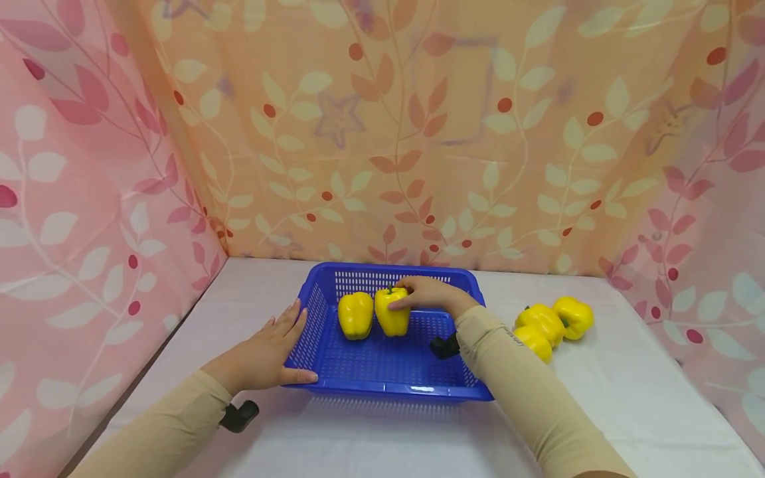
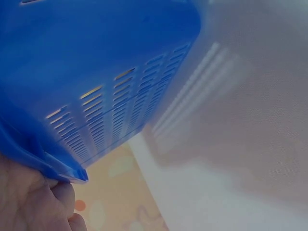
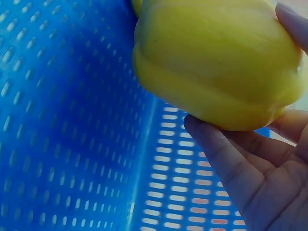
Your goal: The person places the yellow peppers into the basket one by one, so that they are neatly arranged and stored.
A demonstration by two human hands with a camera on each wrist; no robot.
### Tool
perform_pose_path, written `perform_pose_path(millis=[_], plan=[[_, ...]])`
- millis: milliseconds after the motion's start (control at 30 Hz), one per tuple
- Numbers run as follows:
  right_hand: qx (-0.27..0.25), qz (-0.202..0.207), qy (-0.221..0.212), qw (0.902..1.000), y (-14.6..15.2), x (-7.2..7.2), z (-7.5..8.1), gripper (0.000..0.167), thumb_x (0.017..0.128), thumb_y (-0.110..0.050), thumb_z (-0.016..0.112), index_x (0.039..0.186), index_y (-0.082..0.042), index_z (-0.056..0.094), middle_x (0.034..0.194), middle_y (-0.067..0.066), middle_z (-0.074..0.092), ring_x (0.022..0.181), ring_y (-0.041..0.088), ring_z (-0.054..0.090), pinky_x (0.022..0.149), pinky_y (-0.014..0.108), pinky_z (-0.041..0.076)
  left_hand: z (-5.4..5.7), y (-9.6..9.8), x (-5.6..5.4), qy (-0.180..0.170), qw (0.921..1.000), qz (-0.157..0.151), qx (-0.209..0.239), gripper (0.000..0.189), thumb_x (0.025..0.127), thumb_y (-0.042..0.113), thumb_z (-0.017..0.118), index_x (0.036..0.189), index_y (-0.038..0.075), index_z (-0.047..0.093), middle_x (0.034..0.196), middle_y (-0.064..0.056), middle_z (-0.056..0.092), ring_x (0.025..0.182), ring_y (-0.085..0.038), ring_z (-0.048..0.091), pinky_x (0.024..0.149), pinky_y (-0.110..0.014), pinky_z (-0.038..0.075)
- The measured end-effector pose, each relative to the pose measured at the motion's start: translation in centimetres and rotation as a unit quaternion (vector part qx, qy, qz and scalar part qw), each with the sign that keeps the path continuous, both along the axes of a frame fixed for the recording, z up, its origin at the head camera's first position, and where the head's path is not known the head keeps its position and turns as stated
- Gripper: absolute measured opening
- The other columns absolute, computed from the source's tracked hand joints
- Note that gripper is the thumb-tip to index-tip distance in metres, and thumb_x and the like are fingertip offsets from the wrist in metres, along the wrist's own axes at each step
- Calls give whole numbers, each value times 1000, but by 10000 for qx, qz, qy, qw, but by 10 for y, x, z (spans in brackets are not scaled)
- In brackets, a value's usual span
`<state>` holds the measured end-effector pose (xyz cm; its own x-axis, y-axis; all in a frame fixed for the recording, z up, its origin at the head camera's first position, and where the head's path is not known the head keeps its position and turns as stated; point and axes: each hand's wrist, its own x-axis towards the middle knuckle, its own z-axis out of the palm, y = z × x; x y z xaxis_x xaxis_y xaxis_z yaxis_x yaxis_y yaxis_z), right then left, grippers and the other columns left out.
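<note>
My right hand [image 1: 427, 294] holds a yellow bell pepper [image 1: 392, 320] inside a blue plastic basket [image 1: 388, 388]. In the right wrist view, the thumb and fingers [image 3: 226, 163] sit on opposite sides of this pepper [image 3: 216, 62], close to the perforated wall. Just left of it, a second yellow bell pepper [image 1: 355, 317] stands in the basket. My left hand [image 1: 265, 352] rests on the basket's near left corner, fingers extended along the left rim and thumb on the front rim. The left wrist view has that hand [image 2: 29, 197] at the rim, beside the slotted outer wall [image 2: 115, 110].
Three more yellow bell peppers [image 1: 540, 323] lie bunched on the white-covered table [image 1: 627, 372], right of the basket and partly behind my right sleeve. Floral cloth [image 1: 400, 133] hangs behind the table and along both sides.
</note>
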<state>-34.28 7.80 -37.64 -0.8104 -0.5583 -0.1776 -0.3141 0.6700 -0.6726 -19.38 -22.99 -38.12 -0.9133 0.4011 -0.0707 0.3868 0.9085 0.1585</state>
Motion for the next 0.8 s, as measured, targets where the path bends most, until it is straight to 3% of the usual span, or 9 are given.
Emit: perform_pose_path(millis=[267, 800], plan=[[420, 212, 148, 9988, -2, -4, -10, 54, 75, -46, 70, 115, -11, 58, 100, 0, 59, 92, 18, 53, 87, 32, 45, 0, 0, 1, 26, 10000, -41, -7, 119, 66, 81, 44, 145, 0, 11, 152, -19, 0, 139, -35, 6, 108, -54, 12], [382, 292, -568, 9972, -6, 0, -15, 49, 81, -43, 65, 114, -8, 56, 98, 2, 59, 91, 17, 56, 83, 34, 51, 1, 0, 1, 7, 10000, -21, 38, 118, 66, 81, 45, 145, 0, 11, 152, -19, 1, 139, -35, 6, 108, -54, 12]])
